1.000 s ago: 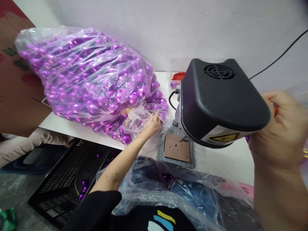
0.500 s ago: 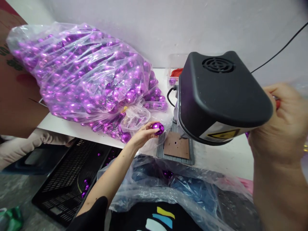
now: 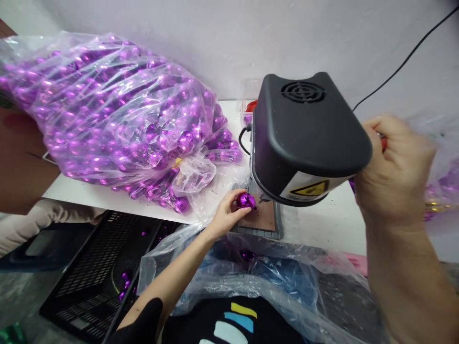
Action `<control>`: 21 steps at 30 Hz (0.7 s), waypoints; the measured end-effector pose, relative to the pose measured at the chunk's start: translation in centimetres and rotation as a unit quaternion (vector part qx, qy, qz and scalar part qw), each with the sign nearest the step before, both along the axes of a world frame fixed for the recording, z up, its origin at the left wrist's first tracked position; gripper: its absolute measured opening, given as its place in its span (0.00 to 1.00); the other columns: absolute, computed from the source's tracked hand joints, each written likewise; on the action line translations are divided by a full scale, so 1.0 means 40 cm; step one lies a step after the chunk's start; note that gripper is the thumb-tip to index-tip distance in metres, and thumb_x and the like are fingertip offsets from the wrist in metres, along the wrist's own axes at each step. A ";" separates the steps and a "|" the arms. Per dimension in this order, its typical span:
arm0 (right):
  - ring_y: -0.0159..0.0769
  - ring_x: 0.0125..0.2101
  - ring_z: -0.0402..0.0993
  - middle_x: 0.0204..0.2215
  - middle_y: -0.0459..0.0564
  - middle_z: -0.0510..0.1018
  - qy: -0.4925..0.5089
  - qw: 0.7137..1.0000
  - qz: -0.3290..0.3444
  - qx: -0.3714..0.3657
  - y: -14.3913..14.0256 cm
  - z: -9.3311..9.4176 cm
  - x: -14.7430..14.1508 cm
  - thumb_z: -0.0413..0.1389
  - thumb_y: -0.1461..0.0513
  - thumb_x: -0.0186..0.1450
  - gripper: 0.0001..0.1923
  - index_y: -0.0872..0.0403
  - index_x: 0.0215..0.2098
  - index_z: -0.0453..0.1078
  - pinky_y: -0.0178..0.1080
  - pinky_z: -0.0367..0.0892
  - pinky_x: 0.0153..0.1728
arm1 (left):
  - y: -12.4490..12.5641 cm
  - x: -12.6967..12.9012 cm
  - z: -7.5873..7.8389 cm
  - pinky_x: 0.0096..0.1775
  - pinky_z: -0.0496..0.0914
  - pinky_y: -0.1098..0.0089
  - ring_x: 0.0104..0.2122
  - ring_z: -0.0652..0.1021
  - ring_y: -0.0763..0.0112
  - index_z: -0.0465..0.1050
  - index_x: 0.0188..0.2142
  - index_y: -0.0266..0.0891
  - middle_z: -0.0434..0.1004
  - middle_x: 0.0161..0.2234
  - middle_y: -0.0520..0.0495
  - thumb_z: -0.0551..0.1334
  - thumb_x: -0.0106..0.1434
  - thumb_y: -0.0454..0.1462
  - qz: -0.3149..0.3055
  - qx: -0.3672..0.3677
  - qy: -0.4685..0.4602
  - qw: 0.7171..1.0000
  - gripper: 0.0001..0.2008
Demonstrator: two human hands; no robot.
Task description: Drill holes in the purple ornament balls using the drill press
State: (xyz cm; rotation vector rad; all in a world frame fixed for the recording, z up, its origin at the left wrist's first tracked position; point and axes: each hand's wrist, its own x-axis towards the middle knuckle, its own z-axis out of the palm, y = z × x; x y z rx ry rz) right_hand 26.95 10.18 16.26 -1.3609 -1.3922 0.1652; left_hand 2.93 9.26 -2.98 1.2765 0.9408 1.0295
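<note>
Up front in the head view, the left hand point(image 3: 225, 217) pinches a small purple ball point(image 3: 245, 200) between thumb and fingertips, closed round it, at the front edge of the white table point(image 3: 315, 229), just over the brown pad point(image 3: 263, 217) of a little bench drill press point(image 3: 304, 138). The ball looks like a light, hollow, mirror-coated bauble, so it is probably slippery and easy to dent or crack; a gentle hold across its widest part, as the fingers have it, seems safest. The right hand point(image 3: 394, 172) is wrapped shut round what appears to be a red-tipped lever point(image 3: 383, 141) on the machine's right side, mostly hidden by the fingers. The black motor housing overhangs the pad and blocks most of the view under it, so little room shows there for fingers. Toward the table's left end lies a big clear bag of purple balls point(image 3: 107, 114), its knotted mouth close to the left hand. Below the front edge hang crumpled plastic sheeting point(image 3: 251, 277) and a black slotted crate point(image 3: 93, 267) with a few stray balls.
</note>
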 end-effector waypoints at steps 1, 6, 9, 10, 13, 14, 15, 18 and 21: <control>0.17 0.22 0.52 0.19 0.41 0.59 -0.002 1.000 0.000 0.001 0.000 0.000 0.000 0.55 0.43 0.66 0.26 0.59 0.29 0.70 0.26 0.48 0.21 | 0.000 0.006 -0.009 0.57 0.70 0.58 0.54 0.76 0.56 0.74 0.55 0.41 0.77 0.54 0.41 0.73 0.60 0.43 -0.001 0.016 0.011 1.000 0.24; 0.16 0.22 0.51 0.19 0.41 0.58 -0.014 1.000 0.003 0.011 -0.001 0.007 -0.006 0.53 0.43 0.67 0.26 0.58 0.31 0.71 0.25 0.46 0.22 | -0.005 0.025 -0.028 0.59 0.69 0.53 0.55 0.76 0.54 0.71 0.58 0.42 0.77 0.55 0.40 0.70 0.64 0.43 -0.008 0.108 0.100 0.989 0.24; 0.16 0.22 0.50 0.19 0.41 0.57 -0.014 1.000 0.005 0.009 -0.003 0.014 -0.010 0.53 0.44 0.68 0.25 0.58 0.31 0.71 0.25 0.45 0.22 | -0.010 0.033 -0.028 0.58 0.69 0.53 0.54 0.77 0.54 0.69 0.60 0.42 0.77 0.55 0.40 0.69 0.65 0.42 -0.020 0.167 0.138 0.976 0.25; 0.16 0.22 0.50 0.19 0.41 0.57 -0.015 1.000 0.005 0.007 -0.004 0.016 -0.011 0.54 0.45 0.68 0.25 0.58 0.30 0.71 0.25 0.45 0.22 | -0.013 0.037 -0.028 0.58 0.69 0.53 0.55 0.76 0.54 0.68 0.60 0.42 0.77 0.56 0.39 0.68 0.65 0.41 -0.027 0.183 0.150 0.971 0.25; 0.17 0.22 0.50 0.19 0.41 0.57 -0.018 1.000 0.002 0.006 -0.004 0.016 -0.011 0.55 0.46 0.68 0.24 0.59 0.30 0.70 0.26 0.46 0.22 | -0.023 0.051 -0.033 0.61 0.66 0.50 0.58 0.74 0.52 0.69 0.59 0.43 0.74 0.58 0.38 0.67 0.66 0.38 -0.039 0.211 0.180 0.960 0.23; 0.17 0.22 0.50 0.20 0.42 0.58 -0.019 1.000 -0.002 0.009 -0.004 0.015 -0.011 0.55 0.46 0.68 0.24 0.59 0.29 0.70 0.26 0.46 0.23 | -0.026 0.057 -0.036 0.61 0.65 0.50 0.59 0.73 0.51 0.68 0.59 0.43 0.74 0.59 0.38 0.67 0.66 0.37 -0.034 0.211 0.183 0.960 0.23; 0.17 0.22 0.51 0.20 0.42 0.58 -0.019 1.000 -0.005 0.012 -0.004 0.013 -0.011 0.55 0.46 0.67 0.24 0.59 0.29 0.70 0.26 0.46 0.23 | -0.029 0.061 -0.039 0.61 0.65 0.49 0.59 0.73 0.51 0.68 0.59 0.43 0.73 0.59 0.38 0.67 0.65 0.37 -0.027 0.207 0.183 0.961 0.23; 0.17 0.22 0.52 0.20 0.42 0.59 -0.013 1.000 -0.010 0.020 -0.002 0.006 -0.010 0.55 0.44 0.67 0.25 0.59 0.30 0.71 0.27 0.47 0.23 | -0.035 0.071 -0.049 0.61 0.64 0.49 0.57 0.74 0.51 0.67 0.60 0.43 0.75 0.57 0.40 0.68 0.64 0.40 -0.012 0.188 0.180 0.966 0.26; 0.17 0.23 0.52 0.20 0.43 0.59 -0.004 1.000 -0.011 0.023 -0.001 0.001 -0.010 0.56 0.43 0.66 0.26 0.59 0.29 0.70 0.27 0.46 0.24 | -0.037 0.076 -0.051 0.60 0.65 0.50 0.53 0.75 0.52 0.69 0.58 0.43 0.77 0.54 0.40 0.69 0.64 0.44 -0.013 0.170 0.186 0.968 0.26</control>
